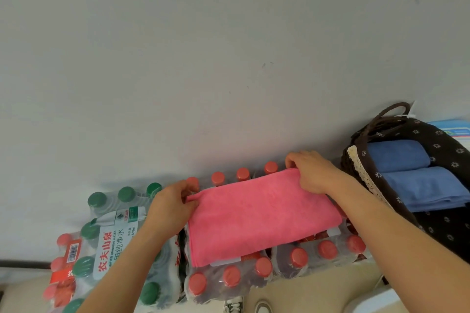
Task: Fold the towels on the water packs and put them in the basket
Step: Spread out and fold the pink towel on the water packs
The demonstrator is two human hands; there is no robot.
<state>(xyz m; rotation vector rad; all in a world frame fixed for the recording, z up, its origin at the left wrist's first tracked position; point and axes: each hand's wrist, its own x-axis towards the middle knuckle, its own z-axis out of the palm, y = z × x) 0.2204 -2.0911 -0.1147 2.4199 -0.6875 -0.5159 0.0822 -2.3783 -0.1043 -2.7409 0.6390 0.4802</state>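
- Left hand [171,207] pinches the pink towel's [259,218] far-left corner.
- Right hand [311,173] grips its far-right corner.
- Towel lies on red-capped water packs [312,253]; basket [361,173] holds blue towels [417,183].

The load is carried by shrink-wrapped water packs: red-capped packs [300,259] are set side by side in the middle, and a green-capped pack [114,234] is pressed against them at 9 o'clock. A folded pink towel [254,218] is laid flat directly on the red-capped packs, so that rows of caps are left uncovered along its 12 and 6 o'clock edges. A dark woven basket [442,226] is placed at the towel's 3 o'clock, though what it is stood on cannot be told, and beige floor [292,295] is seen below the packs at 6 o'clock.
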